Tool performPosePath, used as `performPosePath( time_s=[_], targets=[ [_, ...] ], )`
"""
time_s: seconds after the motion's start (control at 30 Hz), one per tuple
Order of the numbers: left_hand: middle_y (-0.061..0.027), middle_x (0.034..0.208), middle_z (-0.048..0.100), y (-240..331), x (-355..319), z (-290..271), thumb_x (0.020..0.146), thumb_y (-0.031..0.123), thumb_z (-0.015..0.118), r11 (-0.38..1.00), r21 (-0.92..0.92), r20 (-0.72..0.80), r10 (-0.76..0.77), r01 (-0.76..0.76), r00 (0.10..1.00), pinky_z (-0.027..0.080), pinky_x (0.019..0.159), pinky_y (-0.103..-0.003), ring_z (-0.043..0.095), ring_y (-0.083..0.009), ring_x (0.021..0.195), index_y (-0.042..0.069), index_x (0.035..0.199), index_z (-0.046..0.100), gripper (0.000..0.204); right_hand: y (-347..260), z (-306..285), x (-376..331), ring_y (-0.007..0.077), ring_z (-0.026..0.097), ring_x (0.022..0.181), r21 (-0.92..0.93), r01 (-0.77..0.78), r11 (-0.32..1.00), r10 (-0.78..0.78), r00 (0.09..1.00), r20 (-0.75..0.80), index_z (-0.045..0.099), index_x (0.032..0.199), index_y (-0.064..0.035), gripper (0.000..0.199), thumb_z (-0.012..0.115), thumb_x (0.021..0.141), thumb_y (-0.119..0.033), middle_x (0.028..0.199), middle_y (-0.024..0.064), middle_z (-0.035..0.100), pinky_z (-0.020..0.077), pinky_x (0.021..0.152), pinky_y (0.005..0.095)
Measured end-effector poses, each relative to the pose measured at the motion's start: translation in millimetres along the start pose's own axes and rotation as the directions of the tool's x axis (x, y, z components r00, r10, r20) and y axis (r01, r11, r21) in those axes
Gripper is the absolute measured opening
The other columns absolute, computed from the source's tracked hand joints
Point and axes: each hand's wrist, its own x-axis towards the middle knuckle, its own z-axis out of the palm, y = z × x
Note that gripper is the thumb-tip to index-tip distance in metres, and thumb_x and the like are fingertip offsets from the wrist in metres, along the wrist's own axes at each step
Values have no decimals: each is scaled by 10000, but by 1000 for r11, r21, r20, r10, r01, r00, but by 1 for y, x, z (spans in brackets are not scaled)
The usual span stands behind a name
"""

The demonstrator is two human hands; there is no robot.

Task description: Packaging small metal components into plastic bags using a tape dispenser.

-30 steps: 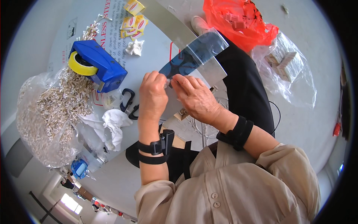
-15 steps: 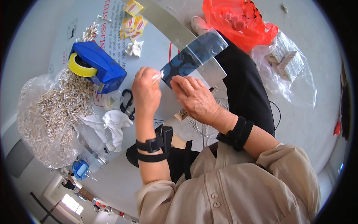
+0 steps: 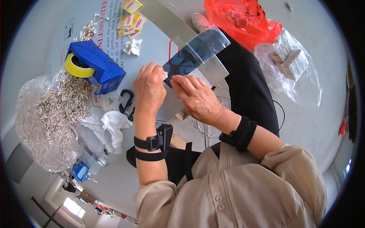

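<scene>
One dark sheet (image 3: 187, 59) | lengthwise toward upper right | left hand (image 3: 149, 86) pinches wad (image 3: 165, 76) | right hand (image 3: 197, 97) touching, grip unclear

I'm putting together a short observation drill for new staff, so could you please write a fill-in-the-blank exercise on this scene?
1. The left hand pinches a small piece coloured ____.
2. The right hand, by the dark see-through sheet, has a wrist strap coloured ____.
3. The yellow tape roll sits in a dispenser whose body is ____.
4. Most of the cotton swabs sit in a clear plastic ____.

Missing words: white; black; blue; bag.
</scene>
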Motion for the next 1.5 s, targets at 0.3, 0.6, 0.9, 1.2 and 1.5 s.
performPosePath(
  time_s=[0.3,0.6,0.9,1.2,1.5],
  targets=[
    [-143,809,564,-5,6,-1,779,-31,542,997,46,-48,63,-61,997,461,711,-444,560,-350,836,8,773,551,40,-1,1,-1,270,501,1099,11,-10,1000,10,1000,15,536,1228,66,463,606,798,-92,1244,129,474,418,946,352],
    [-132,809,574,-4,3,-1,773,-36,551,996,-86,-61,0,-5,998,465,711,-439,569,-343,834,3,773,564,41,0,1,1,275,501,1114,-18,2,1000,-2,1000,-10,538,1223,68,459,606,793,-80,1250,135,471,423,949,357],
    [-106,828,576,0,11,2,763,-28,567,998,43,-5,36,-35,999,481,702,-427,577,-321,850,18,782,574,50,-4,1,-3,282,487,1151,-11,13,1000,-13,1000,16,535,1230,83,483,592,776,-70,1294,153,475,418,979,365],
    [-106,822,573,-1,-4,-6,780,4,574,998,-42,56,-37,40,998,477,684,-421,577,-314,827,25,778,568,22,-9,-6,-6,292,467,1195,-108,9,994,1,996,87,537,1228,84,506,591,743,-50,1334,154,473,400,1019,376],
    [-112,827,576,-3,-9,-7,767,-33,543,1000,4,231,-5,4,973,475,692,-432,576,-320,820,33,787,572,75,-6,-10,-8,310,478,1207,-133,59,989,-50,996,72,566,1166,131,489,581,744,-116,1281,195,521,375,1054,395]
  ],
)
